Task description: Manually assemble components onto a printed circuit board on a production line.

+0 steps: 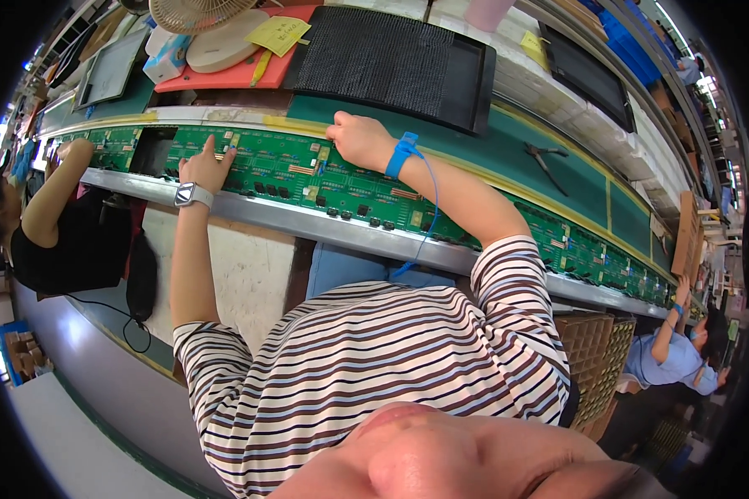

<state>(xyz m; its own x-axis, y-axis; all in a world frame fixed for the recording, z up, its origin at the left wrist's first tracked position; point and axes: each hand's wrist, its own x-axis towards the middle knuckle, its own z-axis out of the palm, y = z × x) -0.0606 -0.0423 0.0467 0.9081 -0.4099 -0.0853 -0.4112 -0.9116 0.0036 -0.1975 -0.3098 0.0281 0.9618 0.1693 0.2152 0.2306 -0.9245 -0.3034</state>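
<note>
A row of green circuit boards (266, 170) with small mounted parts lies in a long metal-edged rail. My left hand (208, 170) rests over the left end of the board in front of me, its index finger and thumb spread apart. A watch is on that wrist. Above the board's far edge, my right hand (361, 140) is closed with the fingers curled together; whatever they may pinch is too small or hidden to make out. A blue wrist strap (404, 155) with a coiled cord circles my right wrist.
Beyond the rail sits a black tray (391, 66) of small dark parts. Pliers (546, 165) lie on the green mat to the right. A red board (225, 75) and a fan (195, 12) stand far left. Co-workers' arms (54, 195) reach the rail on both sides.
</note>
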